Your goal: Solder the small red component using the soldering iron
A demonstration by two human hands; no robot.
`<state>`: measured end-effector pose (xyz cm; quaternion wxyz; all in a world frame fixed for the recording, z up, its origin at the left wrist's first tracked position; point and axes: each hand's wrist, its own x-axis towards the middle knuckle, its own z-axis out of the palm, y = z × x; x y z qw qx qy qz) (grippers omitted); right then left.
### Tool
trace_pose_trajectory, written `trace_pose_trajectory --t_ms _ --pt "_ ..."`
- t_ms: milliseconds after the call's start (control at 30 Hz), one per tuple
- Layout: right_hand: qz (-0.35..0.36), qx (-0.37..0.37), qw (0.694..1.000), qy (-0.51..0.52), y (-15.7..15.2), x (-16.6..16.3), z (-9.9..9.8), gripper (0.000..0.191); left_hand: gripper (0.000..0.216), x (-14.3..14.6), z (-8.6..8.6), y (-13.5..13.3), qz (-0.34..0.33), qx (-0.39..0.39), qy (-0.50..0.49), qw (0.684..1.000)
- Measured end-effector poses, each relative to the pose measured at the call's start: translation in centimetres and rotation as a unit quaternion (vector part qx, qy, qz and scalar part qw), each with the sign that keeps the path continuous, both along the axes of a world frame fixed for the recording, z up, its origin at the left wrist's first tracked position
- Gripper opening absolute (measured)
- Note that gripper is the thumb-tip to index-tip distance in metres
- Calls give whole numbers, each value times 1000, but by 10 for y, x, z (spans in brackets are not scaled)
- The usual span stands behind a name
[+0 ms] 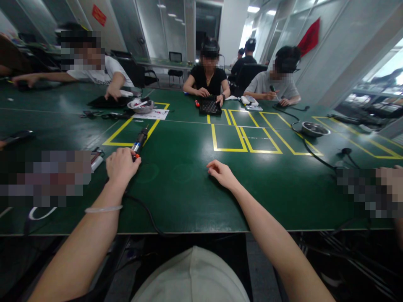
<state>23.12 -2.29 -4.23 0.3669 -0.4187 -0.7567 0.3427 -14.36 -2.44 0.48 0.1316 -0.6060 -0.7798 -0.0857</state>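
My left hand (121,165) is closed around the rear of an electric screwdriver (138,141) with a black and blue body and an orange part by my fingers. Its tip points away from me over the green table. To the right, my right hand (223,174) hovers over or rests on the table with its fingers curled in; I see nothing in them. A black cable (146,212) runs from near my left forearm over the table's front edge.
Yellow tape rectangles (231,149) mark the green table (189,201). Across it, one person handles a black tray (210,107). Metal bowls stand at left (141,108) and right (315,130). A cable (310,151) crosses on the right. Other people sit around.
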Motion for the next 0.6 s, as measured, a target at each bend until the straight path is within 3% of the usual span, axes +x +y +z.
trace_pose_trajectory --t_ms 167,300,433,600 --pt "0 5 1000 -1 0 0 0 19 38 12 4 -3 5 89 -26 996" --pt "-1 2 1000 -3 -1 0 1 18 40 48 11 -8 -99 136 -136 976" --pt "1 -17 1000 24 1 -1 -1 17 37 103 14 -8 -279 72 -320 902" --pt "18 -84 991 105 4 -2 0 23 33 166 9 0 -353 -25 -472 808"
